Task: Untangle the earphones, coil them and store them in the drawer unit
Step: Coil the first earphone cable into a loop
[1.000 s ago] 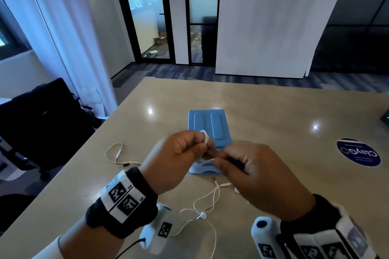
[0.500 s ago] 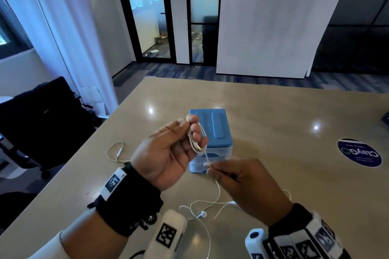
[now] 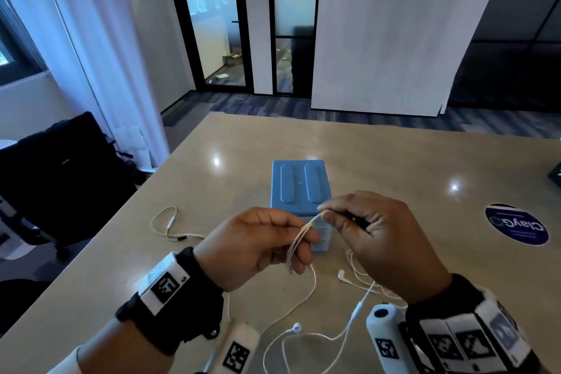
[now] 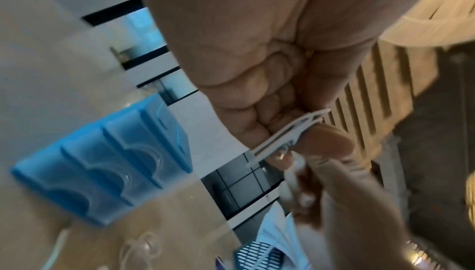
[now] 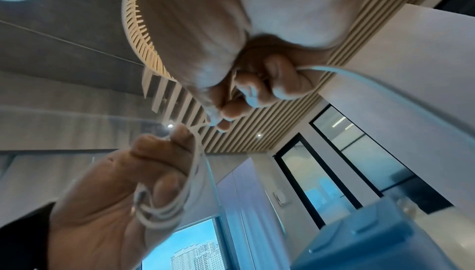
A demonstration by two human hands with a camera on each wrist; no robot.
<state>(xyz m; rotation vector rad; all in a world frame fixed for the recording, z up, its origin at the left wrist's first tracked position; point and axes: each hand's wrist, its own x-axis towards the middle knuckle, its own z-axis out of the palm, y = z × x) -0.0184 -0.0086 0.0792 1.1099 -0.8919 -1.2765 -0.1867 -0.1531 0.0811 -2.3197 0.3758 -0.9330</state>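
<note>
Above the near edge of the tan table (image 3: 379, 161), two hands work one white earphone cable (image 3: 302, 234). Several turns of it, perhaps four or five though the strands blur together, are looped around the fingers of the left hand (image 3: 258, 243), whose fingers curl to keep the coil in place. The right hand (image 3: 382, 240) pinches the same cable between thumb and forefinger at the top of the coil, its other fingers folded in. From the coil the loose remainder hangs to the tabletop and trails toward the near edge, where two earbuds lie: one (image 3: 297, 327) near the left wrist, another (image 3: 341, 274) below the right hand. An inline remote (image 3: 358, 310) sits on the trailing strand between them.

One blue drawer unit (image 3: 299, 182) stands on the table just behind the hands; the left wrist view shows three clear drawer fronts, all closed. A second white cable (image 3: 168, 225) with its own remote lies apart on the table's left side. One round dark sticker (image 3: 516, 223) is on the table at the right. A black chair (image 3: 60, 167) stands off the table's left edge.
</note>
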